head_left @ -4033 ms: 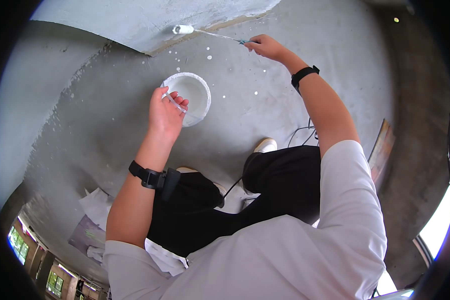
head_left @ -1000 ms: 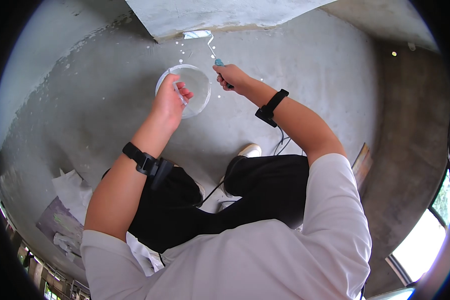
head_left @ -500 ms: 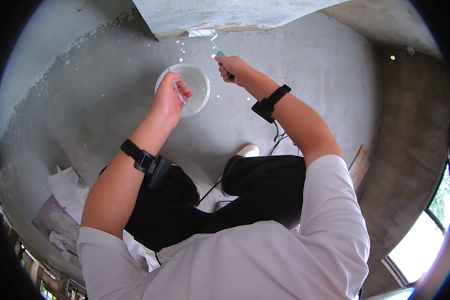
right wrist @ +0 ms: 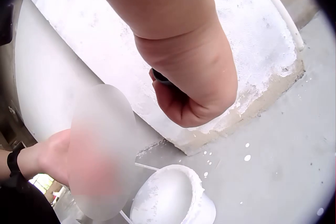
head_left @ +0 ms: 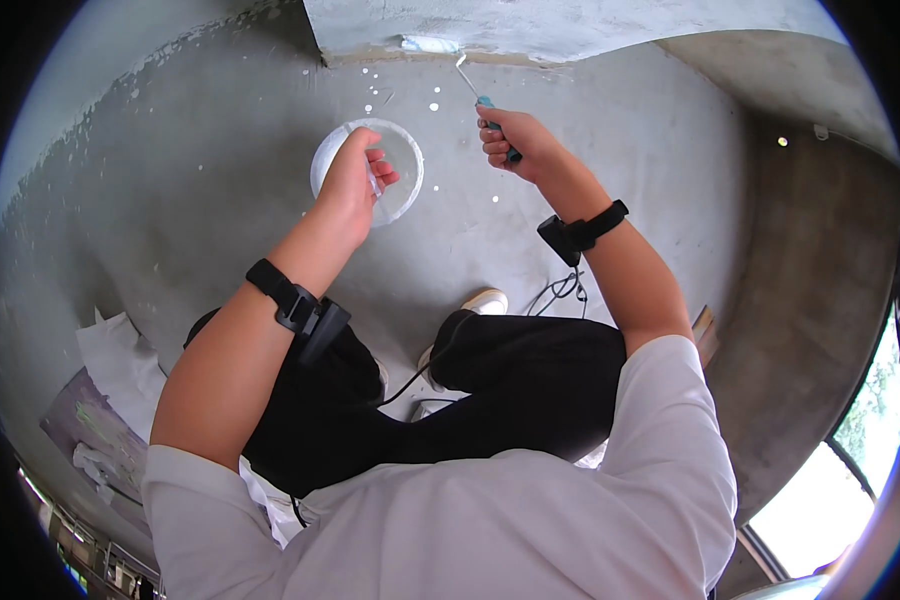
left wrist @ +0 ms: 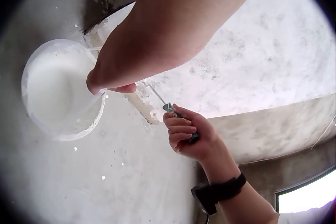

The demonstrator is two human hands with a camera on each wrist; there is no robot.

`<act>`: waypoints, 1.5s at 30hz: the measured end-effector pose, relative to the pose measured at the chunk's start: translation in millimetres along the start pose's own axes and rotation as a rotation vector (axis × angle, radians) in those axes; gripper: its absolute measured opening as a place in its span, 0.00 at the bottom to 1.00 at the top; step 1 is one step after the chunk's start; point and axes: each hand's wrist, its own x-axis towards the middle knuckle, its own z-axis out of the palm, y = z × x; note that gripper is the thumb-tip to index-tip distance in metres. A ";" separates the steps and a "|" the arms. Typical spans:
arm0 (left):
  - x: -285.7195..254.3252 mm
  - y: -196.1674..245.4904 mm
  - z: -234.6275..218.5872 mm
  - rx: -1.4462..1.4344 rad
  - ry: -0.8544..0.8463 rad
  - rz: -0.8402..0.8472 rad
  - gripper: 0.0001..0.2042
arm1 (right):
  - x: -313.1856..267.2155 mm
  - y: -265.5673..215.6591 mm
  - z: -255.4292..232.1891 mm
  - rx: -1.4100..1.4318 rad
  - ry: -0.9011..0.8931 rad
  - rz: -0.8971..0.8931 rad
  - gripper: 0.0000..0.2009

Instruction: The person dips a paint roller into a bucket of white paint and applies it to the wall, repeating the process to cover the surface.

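A white paint bucket [head_left: 398, 160] [left wrist: 58, 92] [right wrist: 173, 195] hangs above the concrete floor, and my left hand [head_left: 355, 180] [left wrist: 113, 79] grips its thin wire handle over the rim. White paint fills its bottom. My right hand [head_left: 515, 140] [left wrist: 184, 137] [right wrist: 186, 87] grips the teal handle [head_left: 492, 118] of a small paint roller. The roller's head [head_left: 430, 44] lies against the foot of the grey wall, just beyond the bucket. In the right wrist view the handle is almost hidden by the hand.
White paint drops [head_left: 435, 105] speckle the floor between bucket and wall. The wall base [right wrist: 262, 103] carries rough white patches. Crumpled paper and a board [head_left: 100, 400] lie at lower left. A cable [head_left: 560, 290] trails by my legs; a window [head_left: 820, 500] glows at lower right.
Four seconds ago my right arm reached far right along the wall. The roller now sits nearer the bucket, handle pulled in. My left hand keeps gripping the bucket's handle.
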 end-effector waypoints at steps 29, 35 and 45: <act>1.4 3.2 -2.3 0.039 0.008 -0.045 0.18 | 29.0 -3.4 -1.1 0.000 0.010 0.038 0.14; 2.8 2.5 -5.5 0.027 -0.021 -0.068 0.18 | 59.0 8.2 13.8 -0.070 0.044 0.056 0.13; 8.8 0.4 -9.2 0.004 -0.044 -0.069 0.17 | 10.9 -13.7 -6.5 -0.066 0.017 0.023 0.13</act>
